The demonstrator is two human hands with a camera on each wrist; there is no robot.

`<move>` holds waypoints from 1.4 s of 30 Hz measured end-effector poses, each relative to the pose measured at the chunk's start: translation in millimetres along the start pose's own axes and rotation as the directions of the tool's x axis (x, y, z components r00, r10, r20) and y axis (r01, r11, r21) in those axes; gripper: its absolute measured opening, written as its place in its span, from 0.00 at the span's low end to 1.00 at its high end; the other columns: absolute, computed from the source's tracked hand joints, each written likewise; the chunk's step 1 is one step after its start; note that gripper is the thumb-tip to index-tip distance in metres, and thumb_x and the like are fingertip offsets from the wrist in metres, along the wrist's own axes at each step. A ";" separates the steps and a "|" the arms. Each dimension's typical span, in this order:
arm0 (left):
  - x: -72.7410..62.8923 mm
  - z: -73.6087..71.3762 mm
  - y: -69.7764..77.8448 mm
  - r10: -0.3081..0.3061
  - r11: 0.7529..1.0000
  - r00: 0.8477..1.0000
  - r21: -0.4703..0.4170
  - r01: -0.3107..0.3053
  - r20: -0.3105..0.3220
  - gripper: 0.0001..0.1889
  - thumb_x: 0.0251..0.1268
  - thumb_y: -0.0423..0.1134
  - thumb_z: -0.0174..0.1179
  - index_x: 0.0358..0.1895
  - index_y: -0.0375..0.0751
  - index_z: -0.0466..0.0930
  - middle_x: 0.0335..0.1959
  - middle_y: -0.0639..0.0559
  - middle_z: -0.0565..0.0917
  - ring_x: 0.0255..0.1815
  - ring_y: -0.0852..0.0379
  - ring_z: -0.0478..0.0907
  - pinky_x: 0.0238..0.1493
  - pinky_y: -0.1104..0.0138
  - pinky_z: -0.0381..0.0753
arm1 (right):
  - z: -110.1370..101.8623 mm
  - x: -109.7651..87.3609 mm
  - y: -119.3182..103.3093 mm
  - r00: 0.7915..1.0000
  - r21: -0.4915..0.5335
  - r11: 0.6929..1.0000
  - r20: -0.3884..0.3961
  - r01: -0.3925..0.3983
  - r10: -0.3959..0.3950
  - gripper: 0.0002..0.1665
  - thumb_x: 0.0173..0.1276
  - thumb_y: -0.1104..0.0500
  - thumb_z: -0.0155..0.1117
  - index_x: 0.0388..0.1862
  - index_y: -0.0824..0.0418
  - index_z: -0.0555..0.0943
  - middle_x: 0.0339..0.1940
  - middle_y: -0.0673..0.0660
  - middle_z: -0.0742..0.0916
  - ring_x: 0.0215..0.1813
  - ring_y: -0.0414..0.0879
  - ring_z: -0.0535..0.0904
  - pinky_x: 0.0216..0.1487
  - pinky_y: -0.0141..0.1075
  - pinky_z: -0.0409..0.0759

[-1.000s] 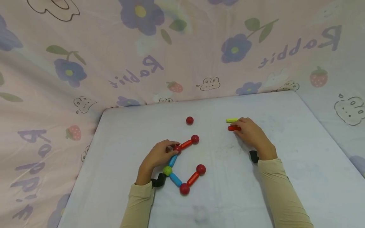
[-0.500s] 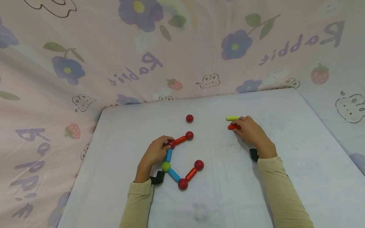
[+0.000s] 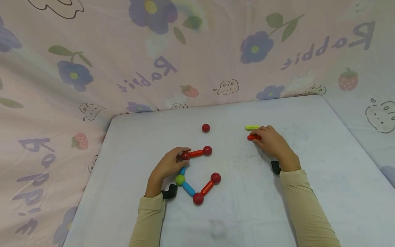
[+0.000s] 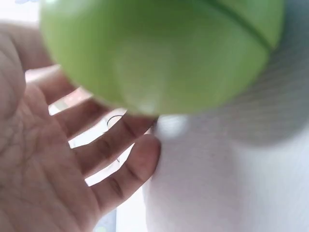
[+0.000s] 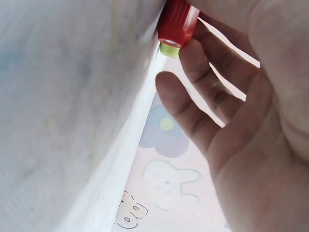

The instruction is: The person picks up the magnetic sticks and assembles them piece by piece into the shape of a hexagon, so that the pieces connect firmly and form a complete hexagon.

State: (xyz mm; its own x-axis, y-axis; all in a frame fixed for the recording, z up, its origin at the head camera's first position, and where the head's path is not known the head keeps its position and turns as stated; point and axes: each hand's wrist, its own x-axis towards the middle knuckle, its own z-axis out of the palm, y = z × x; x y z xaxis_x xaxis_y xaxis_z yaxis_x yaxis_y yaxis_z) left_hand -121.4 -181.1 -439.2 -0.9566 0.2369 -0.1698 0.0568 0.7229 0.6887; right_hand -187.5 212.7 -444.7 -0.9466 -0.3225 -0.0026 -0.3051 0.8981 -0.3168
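White bench (image 3: 256,209): carries every piece, as viewed from the near side.
Ball-and-rod chain (image 3: 189,189): lies in a C mid-bench, unclosed on its right.
Left hand (image 3: 168,164): grip curled about the chain's corner ball (image 3: 185,156), seemingly to steady it.
Right hand (image 3: 272,142): grip narrow, thumb and fingers pinching a red rod.
Red rod (image 3: 250,137): well apart from the chain; whether lifted, I cannot tell. Step, as judged: taking up this piece. The next move appears to call for a firm pinch and one rod end left free.
Yellow rod (image 3: 251,127): just beyond the red rod, partly hidden by the hand.
Loose red ball (image 3: 205,128): beyond the chain, touching no other piece.
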 end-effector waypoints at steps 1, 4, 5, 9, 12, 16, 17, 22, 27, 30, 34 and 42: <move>0.0 -0.3 0.1 0.009 1.000 1.000 0.005 -0.010 0.005 0.25 0.64 0.37 0.66 0.65 0.50 0.76 0.56 0.48 0.80 0.48 0.52 0.76 0.54 0.56 0.79 | -0.4 -0.4 -0.1 1.000 0.000 1.000 0.002 -0.002 0.002 0.23 0.69 0.57 0.66 0.61 0.63 0.79 0.60 0.67 0.82 0.60 0.62 0.73 0.62 0.58 0.74; 0.1 -1.1 -0.2 0.018 1.000 1.000 0.012 -0.018 0.003 0.29 0.59 0.37 0.70 0.66 0.50 0.76 0.56 0.47 0.78 0.47 0.52 0.75 0.51 0.59 0.79 | -1.2 -1.2 0.1 1.000 -0.002 1.000 0.009 0.001 -0.001 0.23 0.70 0.57 0.65 0.61 0.63 0.78 0.61 0.67 0.81 0.61 0.63 0.72 0.62 0.59 0.73; 0.2 -1.2 -0.7 0.014 1.000 1.000 0.015 -0.014 -0.005 0.29 0.59 0.36 0.70 0.65 0.49 0.76 0.56 0.47 0.78 0.46 0.53 0.75 0.50 0.60 0.79 | -1.4 -1.5 0.1 1.000 -0.003 1.000 0.009 0.001 -0.001 0.23 0.70 0.57 0.65 0.62 0.63 0.78 0.61 0.67 0.81 0.61 0.63 0.72 0.62 0.59 0.73; 1.1 -1.6 -4.5 -0.027 0.999 0.998 0.024 0.028 -0.049 0.26 0.60 0.35 0.69 0.63 0.47 0.77 0.52 0.47 0.78 0.43 0.53 0.74 0.44 0.63 0.77 | -1.4 -1.9 -0.1 1.000 -0.006 1.000 0.006 0.009 -0.009 0.23 0.70 0.57 0.65 0.62 0.63 0.78 0.60 0.67 0.81 0.61 0.63 0.72 0.62 0.59 0.73; 1.2 -2.3 -7.2 -0.073 0.997 0.993 0.033 0.077 -0.097 0.24 0.60 0.35 0.68 0.61 0.45 0.79 0.48 0.47 0.79 0.41 0.53 0.74 0.41 0.65 0.76 | -1.1 -1.8 -0.5 1.000 -0.008 1.000 0.003 0.019 -0.019 0.23 0.70 0.57 0.65 0.61 0.64 0.79 0.59 0.67 0.82 0.60 0.63 0.73 0.62 0.58 0.74; 1.1 -3.0 -8.7 -0.122 0.991 0.982 0.032 0.128 -0.141 0.20 0.61 0.36 0.66 0.57 0.44 0.80 0.47 0.45 0.79 0.42 0.51 0.75 0.40 0.65 0.76 | -1.3 -1.6 -1.4 1.000 -0.011 1.000 0.006 0.028 -0.028 0.23 0.69 0.59 0.67 0.60 0.64 0.79 0.58 0.67 0.83 0.59 0.63 0.74 0.61 0.58 0.74; 0.9 -3.1 -8.6 -0.131 0.990 0.981 0.028 0.137 -0.146 0.19 0.61 0.36 0.66 0.57 0.44 0.80 0.47 0.45 0.79 0.42 0.51 0.75 0.40 0.65 0.76 | -1.5 -1.7 -1.9 1.000 -0.011 1.000 0.007 0.028 -0.028 0.23 0.69 0.59 0.67 0.60 0.64 0.79 0.58 0.67 0.83 0.59 0.63 0.74 0.61 0.58 0.75; 0.6 -3.2 -7.1 -0.170 0.985 0.972 0.002 0.172 -0.162 0.19 0.62 0.37 0.66 0.56 0.43 0.80 0.47 0.43 0.79 0.42 0.50 0.74 0.37 0.66 0.78 | -1.3 -1.6 -2.3 1.000 -0.014 1.000 0.011 0.026 -0.026 0.23 0.68 0.60 0.67 0.61 0.64 0.78 0.59 0.67 0.83 0.59 0.63 0.74 0.61 0.58 0.75; 0.6 -4.2 -3.6 -0.196 0.981 0.968 -0.019 0.195 -0.154 0.19 0.62 0.38 0.66 0.56 0.43 0.79 0.47 0.42 0.78 0.42 0.49 0.74 0.34 0.67 0.78 | -1.2 -1.2 -2.1 0.999 -0.012 0.999 0.004 0.033 -0.033 0.23 0.68 0.60 0.67 0.60 0.64 0.79 0.58 0.67 0.83 0.59 0.63 0.74 0.61 0.58 0.75; 0.5 -4.4 -1.1 -0.206 0.979 0.971 -0.035 0.203 -0.118 0.18 0.63 0.39 0.66 0.56 0.42 0.79 0.48 0.43 0.78 0.41 0.50 0.75 0.32 0.68 0.79 | -1.0 -0.8 -1.4 0.999 -0.013 0.999 -0.001 0.042 -0.042 0.23 0.68 0.61 0.67 0.60 0.65 0.79 0.58 0.67 0.83 0.59 0.63 0.74 0.60 0.58 0.75; -0.2 -2.8 4.8 -0.217 0.976 0.974 -0.037 0.215 -0.065 0.18 0.63 0.40 0.67 0.55 0.43 0.79 0.46 0.44 0.79 0.36 0.52 0.77 0.30 0.68 0.78 | -0.8 -0.6 -1.7 0.999 -0.017 0.999 -0.005 0.050 -0.050 0.22 0.68 0.60 0.67 0.60 0.65 0.79 0.57 0.67 0.83 0.58 0.63 0.75 0.60 0.57 0.75; -2.4 4.3 17.7 -0.183 0.982 0.983 0.037 0.183 -0.004 0.15 0.62 0.44 0.67 0.50 0.43 0.83 0.39 0.46 0.80 0.31 0.53 0.76 0.31 0.67 0.76 | -0.8 -1.4 -7.7 0.998 -0.009 0.998 -0.017 0.057 -0.057 0.21 0.68 0.59 0.67 0.58 0.65 0.80 0.53 0.66 0.85 0.55 0.60 0.77 0.57 0.55 0.77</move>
State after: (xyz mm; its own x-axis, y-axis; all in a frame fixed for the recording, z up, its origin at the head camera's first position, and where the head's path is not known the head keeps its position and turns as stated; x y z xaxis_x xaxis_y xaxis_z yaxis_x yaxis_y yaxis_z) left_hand -116.8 -166.0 -429.6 -0.9520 0.0980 -0.2899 -0.1087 0.7772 0.6198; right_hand -183.9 206.5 -441.5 -0.9292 -0.3682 0.0313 -0.3595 0.8809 -0.3078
